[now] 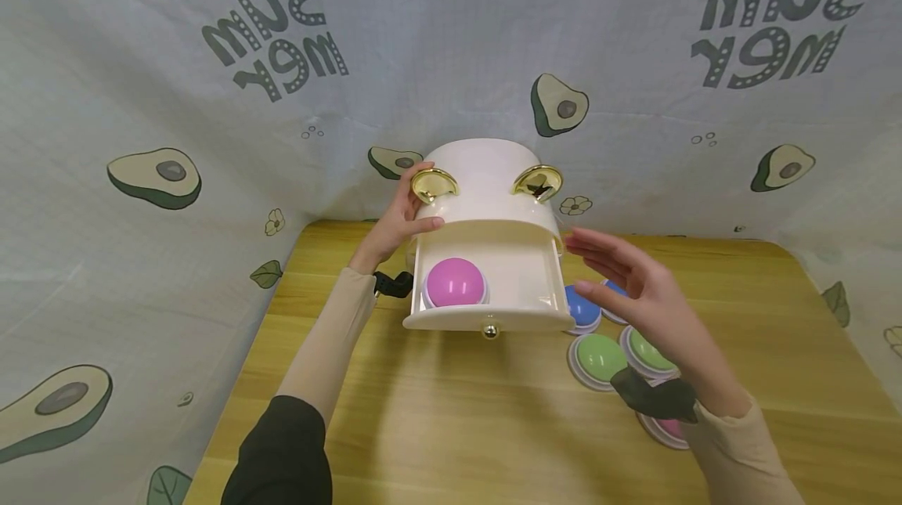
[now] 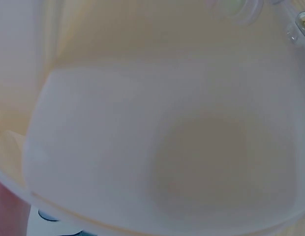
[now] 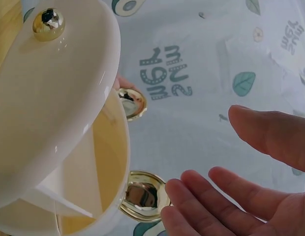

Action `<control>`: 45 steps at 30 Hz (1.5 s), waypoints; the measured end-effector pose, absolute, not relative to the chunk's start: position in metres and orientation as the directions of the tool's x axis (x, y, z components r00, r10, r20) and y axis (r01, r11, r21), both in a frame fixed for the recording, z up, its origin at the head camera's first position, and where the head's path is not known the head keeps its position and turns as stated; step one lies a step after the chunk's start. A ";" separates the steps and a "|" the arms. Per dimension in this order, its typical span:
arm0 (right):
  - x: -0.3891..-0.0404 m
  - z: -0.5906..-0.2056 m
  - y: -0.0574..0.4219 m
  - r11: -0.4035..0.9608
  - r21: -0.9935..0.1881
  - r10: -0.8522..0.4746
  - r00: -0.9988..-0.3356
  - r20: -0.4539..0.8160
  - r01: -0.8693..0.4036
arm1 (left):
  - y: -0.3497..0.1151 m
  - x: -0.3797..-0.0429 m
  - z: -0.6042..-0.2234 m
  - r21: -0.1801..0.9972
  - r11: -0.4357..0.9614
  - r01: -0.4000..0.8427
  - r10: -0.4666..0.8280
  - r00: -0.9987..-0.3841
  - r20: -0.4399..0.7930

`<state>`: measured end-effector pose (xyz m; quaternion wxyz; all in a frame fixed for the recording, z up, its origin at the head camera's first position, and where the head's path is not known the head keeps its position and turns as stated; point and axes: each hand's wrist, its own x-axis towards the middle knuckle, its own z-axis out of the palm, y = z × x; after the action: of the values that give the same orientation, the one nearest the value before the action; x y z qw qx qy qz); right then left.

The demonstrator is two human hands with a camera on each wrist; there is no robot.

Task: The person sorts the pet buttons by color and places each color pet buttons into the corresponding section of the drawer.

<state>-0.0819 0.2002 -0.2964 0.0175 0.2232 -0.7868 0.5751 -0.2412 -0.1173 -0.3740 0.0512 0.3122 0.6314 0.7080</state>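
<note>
A white storage box (image 1: 486,176) with two gold ear-shaped pieces stands at the back of the table. Its drawer (image 1: 521,278) is pulled out and carries a gold knob (image 1: 491,330). In the drawer's left front corner sits a pink dome-topped push light (image 1: 456,283). My left hand (image 1: 396,225) holds the box's left side, fingers by the gold ear and thumb on the front. Beside the drawer's right wall, my right hand (image 1: 644,282) hovers with fingers extended and holds nothing. The left wrist view is filled by a pale, blurred surface.
Right of the drawer lie blue domed discs (image 1: 583,308), green ones (image 1: 600,358) and a pink one (image 1: 669,428), partly hidden by my right hand and wrist. An avocado-print cloth (image 1: 451,35) hangs behind the wooden table (image 1: 451,427).
</note>
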 end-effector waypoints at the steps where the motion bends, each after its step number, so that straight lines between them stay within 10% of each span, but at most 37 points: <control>1: -0.081 -0.297 0.202 0.240 -0.897 -0.327 -0.901 0.285 -0.371 | -0.117 -0.241 -0.374 0.925 -0.199 0.324 0.468 -0.798 0.380; 45: -0.024 -0.345 0.289 0.497 -0.836 -0.164 -0.972 0.170 -0.231 | -0.116 -0.239 -0.371 0.931 -0.195 0.310 0.463 -0.808 0.365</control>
<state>-0.0241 0.2891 -0.3452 0.0341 0.1140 -0.8645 0.4883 -0.2386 -0.1160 -0.3713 0.0540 0.3054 0.6322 0.7100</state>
